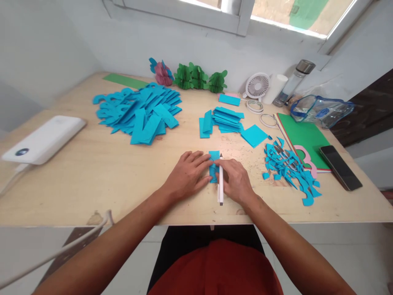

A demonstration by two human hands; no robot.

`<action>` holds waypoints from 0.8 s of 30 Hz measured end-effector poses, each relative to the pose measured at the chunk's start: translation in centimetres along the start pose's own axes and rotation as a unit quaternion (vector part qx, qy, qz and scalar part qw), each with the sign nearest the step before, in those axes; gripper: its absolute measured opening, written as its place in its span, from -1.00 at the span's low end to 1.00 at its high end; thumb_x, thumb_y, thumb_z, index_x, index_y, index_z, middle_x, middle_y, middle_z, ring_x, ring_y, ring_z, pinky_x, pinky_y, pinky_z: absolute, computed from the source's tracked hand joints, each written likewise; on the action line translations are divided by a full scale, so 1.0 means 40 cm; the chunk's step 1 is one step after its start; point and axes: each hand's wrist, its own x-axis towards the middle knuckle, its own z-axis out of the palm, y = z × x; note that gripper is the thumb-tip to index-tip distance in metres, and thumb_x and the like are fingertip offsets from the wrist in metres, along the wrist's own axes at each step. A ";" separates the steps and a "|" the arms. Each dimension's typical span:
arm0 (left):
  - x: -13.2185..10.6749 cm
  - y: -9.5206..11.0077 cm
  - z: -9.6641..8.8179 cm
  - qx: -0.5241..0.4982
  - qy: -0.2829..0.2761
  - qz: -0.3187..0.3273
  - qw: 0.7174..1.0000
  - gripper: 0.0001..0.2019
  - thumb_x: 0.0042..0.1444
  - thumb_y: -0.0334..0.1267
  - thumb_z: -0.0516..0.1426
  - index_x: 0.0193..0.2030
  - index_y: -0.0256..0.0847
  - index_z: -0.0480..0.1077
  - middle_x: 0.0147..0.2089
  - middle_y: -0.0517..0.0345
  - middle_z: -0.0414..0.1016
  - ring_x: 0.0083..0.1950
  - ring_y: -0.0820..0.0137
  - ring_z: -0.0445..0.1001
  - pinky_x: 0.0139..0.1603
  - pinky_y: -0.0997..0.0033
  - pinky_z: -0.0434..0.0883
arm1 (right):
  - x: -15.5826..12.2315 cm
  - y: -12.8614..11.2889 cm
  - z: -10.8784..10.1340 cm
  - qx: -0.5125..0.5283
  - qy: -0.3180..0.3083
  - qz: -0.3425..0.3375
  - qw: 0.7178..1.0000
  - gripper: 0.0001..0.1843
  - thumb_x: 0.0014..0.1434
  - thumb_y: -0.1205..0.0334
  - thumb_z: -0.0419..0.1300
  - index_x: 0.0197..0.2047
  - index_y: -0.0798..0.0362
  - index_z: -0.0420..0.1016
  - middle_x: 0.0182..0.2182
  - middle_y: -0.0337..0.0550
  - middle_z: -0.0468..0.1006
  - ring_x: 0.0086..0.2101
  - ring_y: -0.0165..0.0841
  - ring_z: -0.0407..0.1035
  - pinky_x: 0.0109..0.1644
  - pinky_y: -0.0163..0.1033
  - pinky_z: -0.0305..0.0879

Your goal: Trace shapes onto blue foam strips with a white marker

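A small blue paper strip lies on the table near its front edge, between my two hands. My left hand rests flat from the left, its fingertips on the strip's left side. From the right, my right hand has a white pen between thumb and fingers, the dark tip pointing away from me along the strip's right edge. The right fingertips also come up to the paper, and part of the strip is hidden under the fingers. Beyond it is a stack of folded blue papers.
Blue cut pieces are heaped at back left; blue scraps lie right. Around them are a power bank, green paper crafts, a small fan, tape rolls, a bottle, a clear pouch and a phone.
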 end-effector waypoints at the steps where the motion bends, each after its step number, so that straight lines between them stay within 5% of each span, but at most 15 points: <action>1: 0.000 0.000 0.000 0.001 0.002 0.001 1.000 -0.59 0.28 -0.14 0.00 0.19 -0.23 0.39 0.25 -0.12 0.43 0.25 0.00 0.33 0.24 -0.13 0.24 | 0.000 0.000 0.000 0.001 0.003 -0.002 1.000 -0.62 0.18 0.42 0.14 0.06 0.01 0.45 -0.13 -0.03 0.61 -0.12 -0.14 0.43 -0.08 -0.06 0.35; 24: 0.000 0.000 0.004 0.003 0.011 0.005 1.000 -0.59 0.28 -0.14 0.01 0.18 -0.24 0.39 0.24 -0.12 0.44 0.24 0.01 0.34 0.23 -0.12 0.26 | -0.001 0.004 0.005 0.007 0.020 -0.016 1.000 -0.62 0.19 0.43 0.13 0.07 0.00 0.44 -0.13 -0.03 0.61 -0.12 -0.14 0.43 -0.09 -0.05 0.35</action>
